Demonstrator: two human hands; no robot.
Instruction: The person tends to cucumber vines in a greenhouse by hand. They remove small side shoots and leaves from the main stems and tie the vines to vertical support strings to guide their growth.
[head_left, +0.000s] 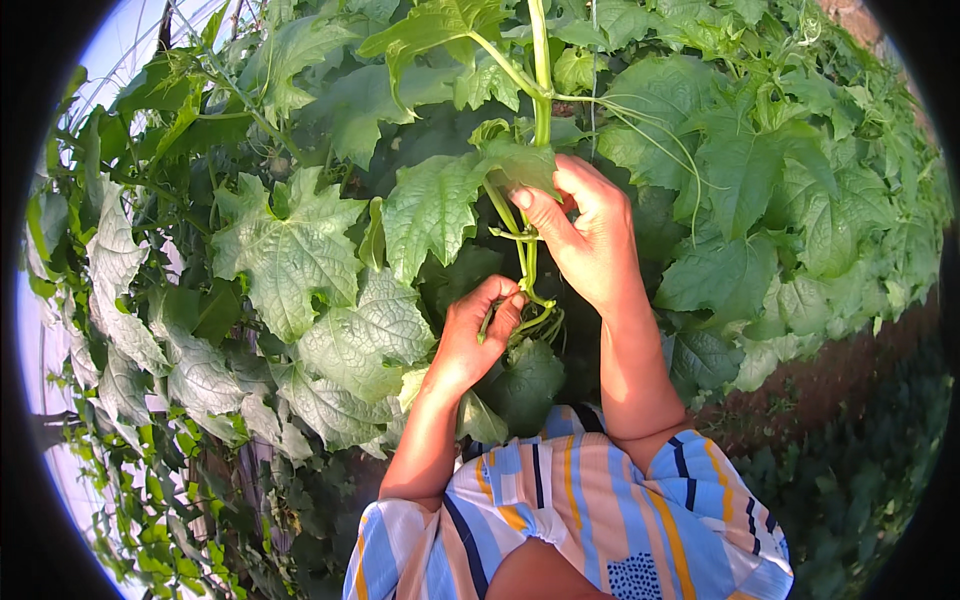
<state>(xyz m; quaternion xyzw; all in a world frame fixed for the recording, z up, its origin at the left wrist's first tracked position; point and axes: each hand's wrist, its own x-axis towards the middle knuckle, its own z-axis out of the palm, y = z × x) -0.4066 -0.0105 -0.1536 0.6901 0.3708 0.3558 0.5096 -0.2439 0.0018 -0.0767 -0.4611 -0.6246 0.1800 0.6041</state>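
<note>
A thick green vine stem, probably of a luffa or similar gourd, runs down between my hands. My right hand grips it from the right, thumb in front; a broad leaf partly hides the fingertips. Lower down, my left hand pinches a thin green shoot beside a stem node, thumb against forefinger. A short green piece pokes out between its fingers. Just above, a small side stalk crosses the stem. Several thin stalks hang below the node.
Dense lobed leaves surround both hands, and more foliage spreads to the right. Long curling tendrils reach out from the upper stem. A thin vertical string hangs behind it. Bare soil shows at the lower right.
</note>
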